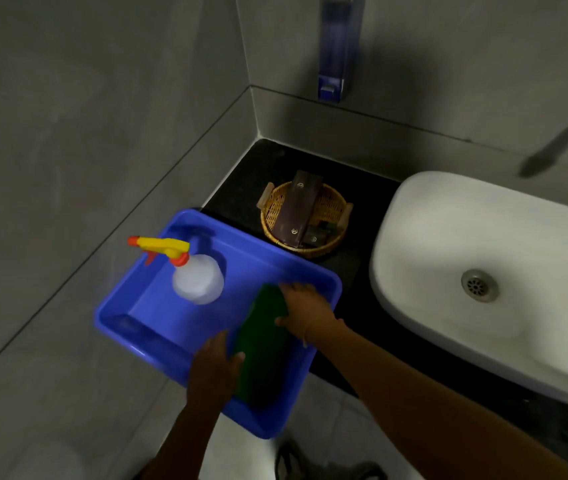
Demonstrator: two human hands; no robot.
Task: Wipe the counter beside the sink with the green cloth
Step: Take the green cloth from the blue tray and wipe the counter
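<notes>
A folded green cloth [261, 344] lies inside a blue plastic tub [158, 299] at its right side. My right hand [305, 313] rests on the cloth's far end, fingers curled over its edge. My left hand [215, 365] touches the cloth's near left edge, thumb against it. The tub sits on the left end of the black counter [275, 161] and overhangs its front edge. The white sink [483, 271] stands to the right.
A spray bottle [196, 275] with a yellow and orange trigger stands in the tub's far left. A wicker basket [305, 216] with dark brown packets sits behind the tub. Grey tiled walls close the left and back; a soap dispenser [336, 50] hangs above.
</notes>
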